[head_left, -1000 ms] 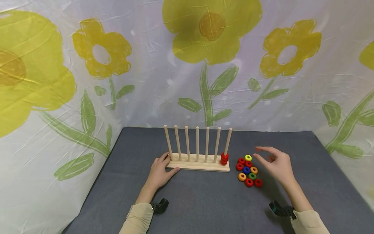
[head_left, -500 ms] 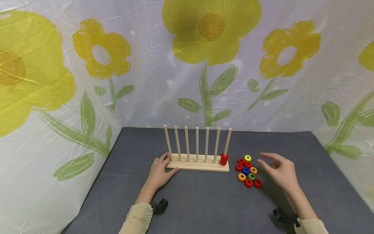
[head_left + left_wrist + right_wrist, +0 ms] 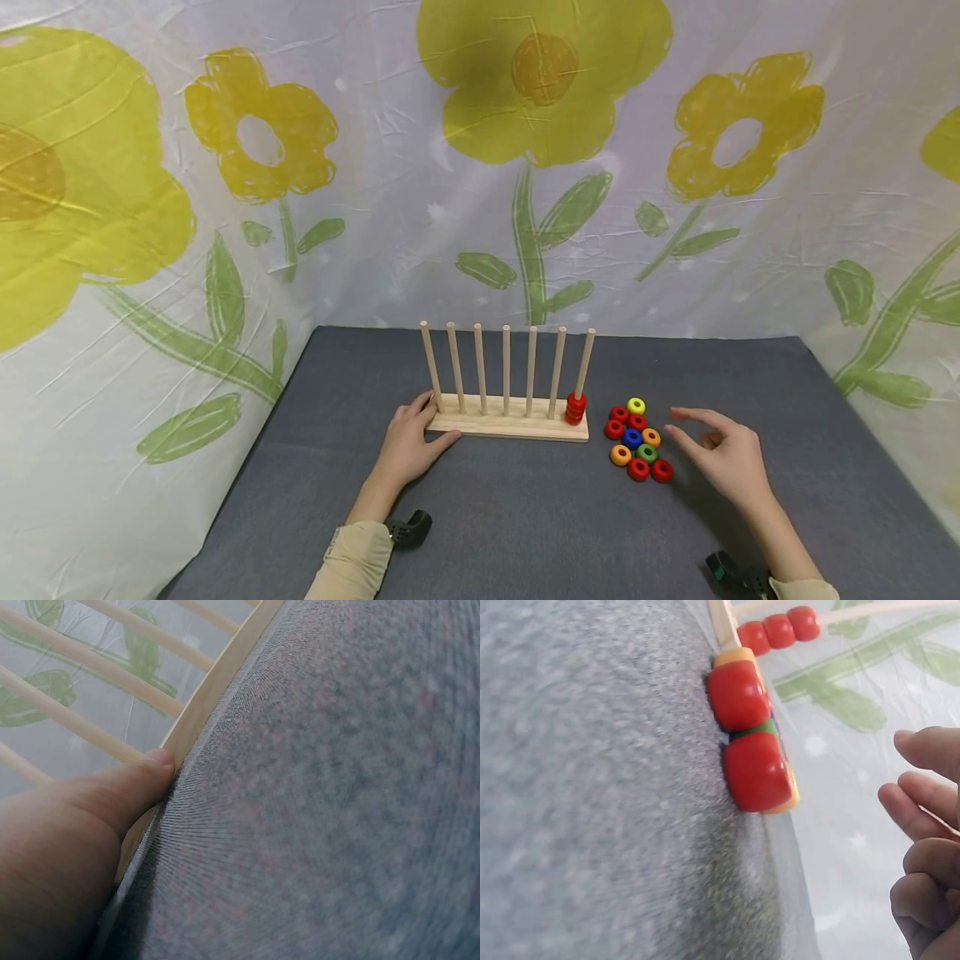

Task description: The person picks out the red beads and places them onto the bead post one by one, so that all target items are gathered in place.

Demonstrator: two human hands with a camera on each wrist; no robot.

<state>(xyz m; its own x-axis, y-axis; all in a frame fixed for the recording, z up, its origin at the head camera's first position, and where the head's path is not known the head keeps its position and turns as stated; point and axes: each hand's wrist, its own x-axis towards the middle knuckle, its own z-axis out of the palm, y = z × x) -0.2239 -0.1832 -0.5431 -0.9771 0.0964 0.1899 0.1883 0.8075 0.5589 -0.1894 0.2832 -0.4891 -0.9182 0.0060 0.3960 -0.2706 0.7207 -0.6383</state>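
Observation:
A wooden stand with a row of upright pegs (image 3: pixel 510 427) stands mid-table. My left hand (image 3: pixel 408 442) grips its left end; in the left wrist view the thumb (image 3: pixel 139 784) presses on the front edge of the base. Three red beads (image 3: pixel 575 408) are stacked on the rightmost peg. Right of the stand lies a cluster of loose beads: several red (image 3: pixel 662 471), orange (image 3: pixel 620 455), a green one (image 3: pixel 647 452), a blue one (image 3: pixel 632 437) and a yellow one (image 3: pixel 636 406). Just right of them hovers my right hand (image 3: pixel 723 454), thumb and index finger apart, nothing between them.
A dark grey cloth (image 3: pixel 525 517) covers the table. Behind and at the sides hangs a pale sheet (image 3: pixel 390 208) printed with yellow flowers. Each wrist wears a black band, seen at the left wrist (image 3: pixel 410 528) and right wrist (image 3: pixel 735 575).
My right hand has drawn back to the right and toward the near edge, away from the loose beads' far side. The left hand, stand and beads stay put.

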